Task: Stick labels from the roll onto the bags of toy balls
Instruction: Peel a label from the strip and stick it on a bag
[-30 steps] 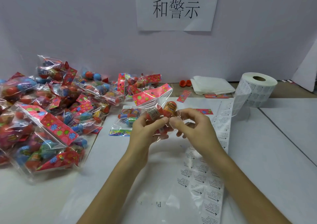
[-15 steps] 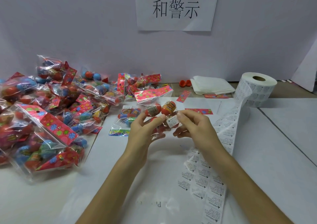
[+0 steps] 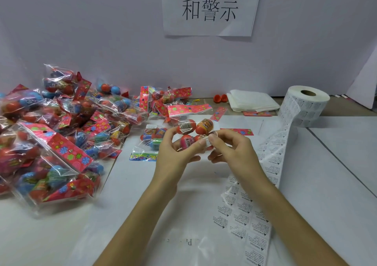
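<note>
Above white surface [image 3: 326,163], left hand [image 3: 175,153] grips clear bag of red toy balls [image 3: 191,127]; right hand [image 3: 230,149] pinches small white label [image 3: 208,142] onto it. Risk: slack film wrinkles, label sticks creased.

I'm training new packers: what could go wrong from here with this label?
1. The right hand pinches the label onto the crinkly bag held in the left hand, over round balls, so it may wrinkle or lift at an edge.
2. The loose strip from the roll passes under the right forearm; pulling back could drag or crease it.
</note>
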The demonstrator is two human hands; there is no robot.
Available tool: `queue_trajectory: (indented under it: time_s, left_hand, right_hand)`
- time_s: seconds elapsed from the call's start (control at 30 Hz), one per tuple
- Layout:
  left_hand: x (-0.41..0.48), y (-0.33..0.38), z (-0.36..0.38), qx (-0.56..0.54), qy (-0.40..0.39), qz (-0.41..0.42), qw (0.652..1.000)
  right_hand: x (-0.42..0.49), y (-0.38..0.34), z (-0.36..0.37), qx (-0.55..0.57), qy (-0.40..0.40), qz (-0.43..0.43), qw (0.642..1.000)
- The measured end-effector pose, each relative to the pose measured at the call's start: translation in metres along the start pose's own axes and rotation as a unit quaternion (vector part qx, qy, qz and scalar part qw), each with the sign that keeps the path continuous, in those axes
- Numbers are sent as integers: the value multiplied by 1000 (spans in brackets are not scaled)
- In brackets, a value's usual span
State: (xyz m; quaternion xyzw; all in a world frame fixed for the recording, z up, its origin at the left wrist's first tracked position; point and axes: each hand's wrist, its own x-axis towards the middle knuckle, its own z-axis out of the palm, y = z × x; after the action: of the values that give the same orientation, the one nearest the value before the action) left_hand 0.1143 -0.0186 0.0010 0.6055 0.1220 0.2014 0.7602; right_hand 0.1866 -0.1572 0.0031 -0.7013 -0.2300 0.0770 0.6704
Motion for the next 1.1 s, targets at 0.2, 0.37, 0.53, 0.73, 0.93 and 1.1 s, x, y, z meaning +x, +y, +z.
queue_trajectory:
  time_s: [0.2,0.37,0.53,0.73,0.93,1.1]
  left_hand:
    - [2,-1,-4,-21,21,-1,1000]
    - [3,-1,-5,-13,33,4,999]
    - [2,-2,-2,14,40,34,999]
    - [2,-4,-1,44,56,60,996]
    - [0,-4,0,52,57,64,995]
    - [-1,-2,2,59,35,71,995]
  right_hand:
    - [-2,0,4,-16,-27,-12,999]
    - [-2,-3,3,-17,-55,-5,998]
    - [-2,0,3,-26,-46,-10,999]
    - [-4,5,6,-58,-44,-31,997]
    - [-4,4,6,-39,-29,-19,999]
    - [-2,-3,2,20,-15,27,999]
